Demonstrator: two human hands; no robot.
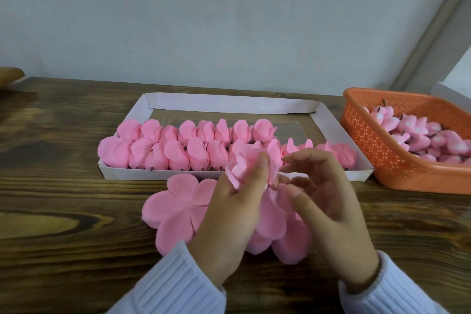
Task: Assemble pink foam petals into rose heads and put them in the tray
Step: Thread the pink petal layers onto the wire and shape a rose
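Petals (175, 204): flat stack, under both hands. Left hand (237, 206) gripped rose head (246, 164), just before tray (229, 104). Right hand (326, 199) was loose and held nothing. Advised: wrap petals evenly, base pinched. Basket (382, 150) stood far right.
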